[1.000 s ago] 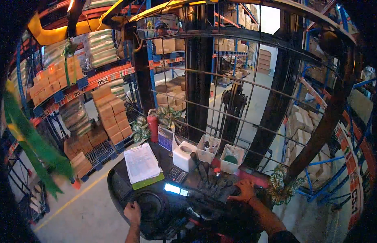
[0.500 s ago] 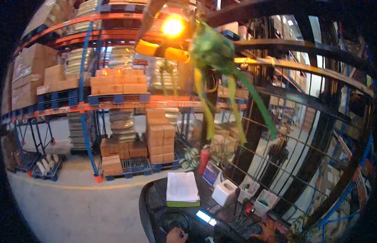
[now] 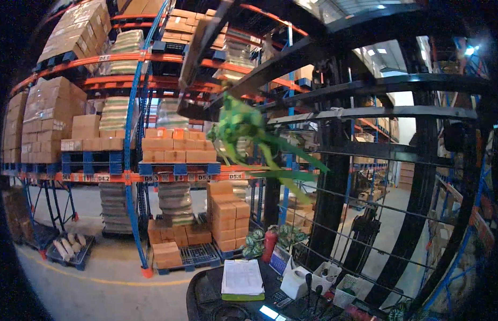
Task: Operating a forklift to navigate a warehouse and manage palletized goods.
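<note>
Neither of my hands shows in the head view. At the bottom edge sits the black dashboard (image 3: 206,289) of a forklift cab. On it lie a clipboard with white papers (image 3: 242,278), a white plastic jug (image 3: 296,282) and two small white baskets (image 3: 345,282). Black control levers (image 3: 312,284) stand beside the jug. A small lit display (image 3: 269,312) glows near the bottom edge.
A green ribbon ornament (image 3: 243,131) hangs from the overhead guard. The black mast (image 3: 334,214) and wire mesh guard stand ahead, with a red fire extinguisher (image 3: 269,245) at their foot. Blue and orange racking (image 3: 132,176) holds stacked cardboard boxes (image 3: 228,216); a yellow floor line (image 3: 99,278) runs below.
The view has tilted upward and swung along the racking. Both hands, seen at the wheel and levers earlier, have dropped out below the bottom edge.
</note>
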`<action>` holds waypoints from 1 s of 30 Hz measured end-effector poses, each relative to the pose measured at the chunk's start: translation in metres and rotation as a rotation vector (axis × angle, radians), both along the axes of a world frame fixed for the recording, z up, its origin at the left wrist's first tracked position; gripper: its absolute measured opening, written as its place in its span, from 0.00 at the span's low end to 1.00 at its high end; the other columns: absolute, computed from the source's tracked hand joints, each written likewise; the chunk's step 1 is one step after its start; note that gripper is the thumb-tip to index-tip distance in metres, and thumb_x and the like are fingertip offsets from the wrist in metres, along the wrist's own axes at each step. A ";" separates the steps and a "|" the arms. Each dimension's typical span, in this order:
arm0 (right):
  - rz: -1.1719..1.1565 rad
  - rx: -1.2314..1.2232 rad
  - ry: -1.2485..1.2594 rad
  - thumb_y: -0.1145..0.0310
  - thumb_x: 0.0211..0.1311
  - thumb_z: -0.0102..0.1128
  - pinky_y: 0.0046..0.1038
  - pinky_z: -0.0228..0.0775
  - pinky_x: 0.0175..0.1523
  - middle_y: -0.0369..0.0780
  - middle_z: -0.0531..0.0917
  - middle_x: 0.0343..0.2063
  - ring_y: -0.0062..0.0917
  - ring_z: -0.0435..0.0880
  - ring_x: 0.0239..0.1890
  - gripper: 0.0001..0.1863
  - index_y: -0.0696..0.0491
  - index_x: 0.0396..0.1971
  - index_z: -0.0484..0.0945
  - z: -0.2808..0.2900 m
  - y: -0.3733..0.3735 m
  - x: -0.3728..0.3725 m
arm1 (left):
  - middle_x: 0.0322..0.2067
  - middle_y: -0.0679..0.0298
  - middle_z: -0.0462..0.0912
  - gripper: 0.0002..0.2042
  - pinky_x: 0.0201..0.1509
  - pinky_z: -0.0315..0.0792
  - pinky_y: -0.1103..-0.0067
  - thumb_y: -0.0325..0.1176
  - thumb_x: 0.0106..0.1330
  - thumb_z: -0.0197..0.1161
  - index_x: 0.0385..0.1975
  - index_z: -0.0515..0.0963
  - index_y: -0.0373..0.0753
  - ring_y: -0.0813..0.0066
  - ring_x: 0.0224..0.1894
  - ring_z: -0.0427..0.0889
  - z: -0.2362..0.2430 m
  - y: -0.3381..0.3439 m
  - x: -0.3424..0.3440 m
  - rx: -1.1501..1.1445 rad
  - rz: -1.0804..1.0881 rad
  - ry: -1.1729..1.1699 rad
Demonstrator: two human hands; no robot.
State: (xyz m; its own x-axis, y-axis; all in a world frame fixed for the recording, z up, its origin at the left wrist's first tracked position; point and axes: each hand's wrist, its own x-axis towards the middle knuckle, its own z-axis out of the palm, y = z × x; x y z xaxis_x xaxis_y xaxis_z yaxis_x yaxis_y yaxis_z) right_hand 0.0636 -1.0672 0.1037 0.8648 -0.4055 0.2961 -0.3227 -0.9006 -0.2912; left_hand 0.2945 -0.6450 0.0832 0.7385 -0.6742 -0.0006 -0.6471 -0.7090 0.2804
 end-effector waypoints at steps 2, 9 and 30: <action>-0.044 0.027 0.016 0.20 0.40 0.60 0.61 0.31 0.75 0.44 0.63 0.70 0.48 0.52 0.74 0.52 0.39 0.63 0.75 -0.002 0.032 -0.004 | 0.67 0.35 0.60 0.34 0.66 0.62 0.44 0.49 0.67 0.57 0.68 0.63 0.35 0.28 0.67 0.61 0.009 0.019 0.005 -0.006 0.000 -0.025; -0.174 0.100 0.108 0.19 0.43 0.57 0.61 0.31 0.76 0.42 0.63 0.71 0.47 0.52 0.75 0.50 0.37 0.64 0.74 0.012 0.140 -0.030 | 0.39 0.53 0.82 0.15 0.47 0.74 0.55 0.42 0.73 0.51 0.37 0.82 0.40 0.57 0.40 0.79 0.083 0.140 0.053 0.206 -0.175 0.150; -0.229 0.140 0.350 0.16 0.37 0.56 0.57 0.19 0.77 0.49 0.51 0.75 0.45 0.41 0.78 0.62 0.41 0.71 0.65 0.210 0.388 -0.082 | 0.23 0.48 0.81 0.24 0.34 0.75 0.55 0.56 0.57 0.63 0.26 0.83 0.36 0.44 0.27 0.80 0.206 0.322 0.159 -0.109 -0.037 -0.486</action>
